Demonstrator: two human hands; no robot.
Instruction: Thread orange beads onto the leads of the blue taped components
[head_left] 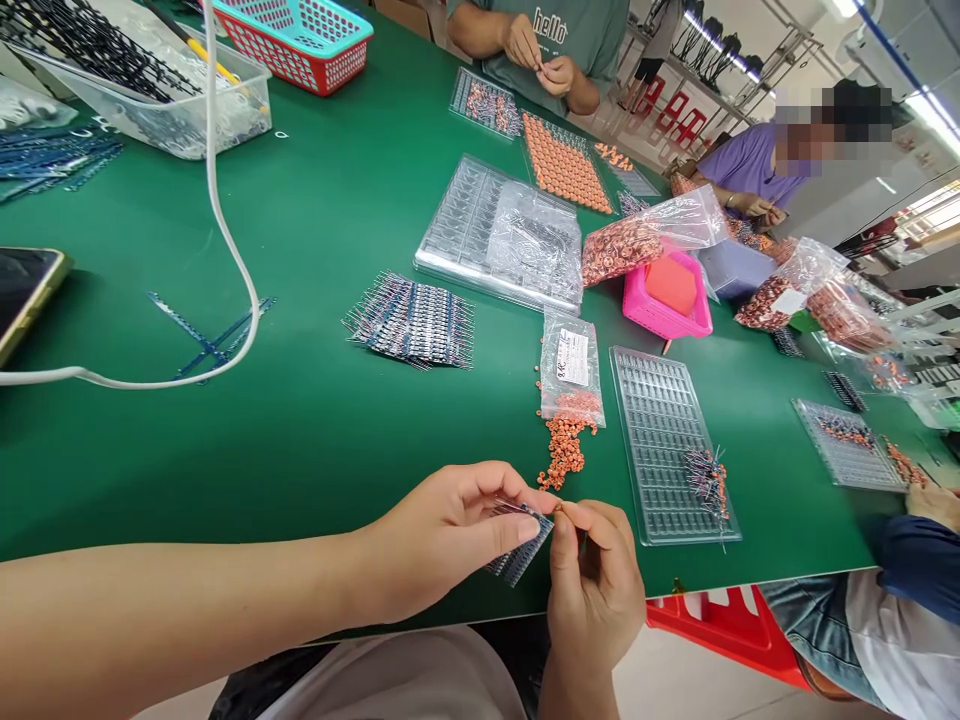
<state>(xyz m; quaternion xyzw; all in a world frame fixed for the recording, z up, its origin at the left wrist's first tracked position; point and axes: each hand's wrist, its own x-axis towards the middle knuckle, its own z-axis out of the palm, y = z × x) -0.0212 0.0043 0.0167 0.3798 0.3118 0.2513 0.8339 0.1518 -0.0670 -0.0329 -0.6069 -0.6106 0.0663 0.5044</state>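
Observation:
My left hand (465,535) holds a small stack of dark strips with thin wire leads (519,550) between thumb and fingers. Its fingertips meet those of my right hand (596,580), which pinches a tiny orange-brown piece (559,508) at the stack's corner. Just beyond the hands, loose orange rings (562,455) spill from a labelled clear bag (571,365). A larger pile of leaded strips (412,320) lies to the left of the bag. On the right, a clear ribbed tray (664,440) carries a cluster of leaded parts with orange rings (707,482).
A white cable (225,190) curves over the left side, near a phone (30,295). Farther back are clear stacked trays (480,235), a pink basket (667,318) and a clear bin (240,115). Other people work along the green table (315,440)'s far and right sides.

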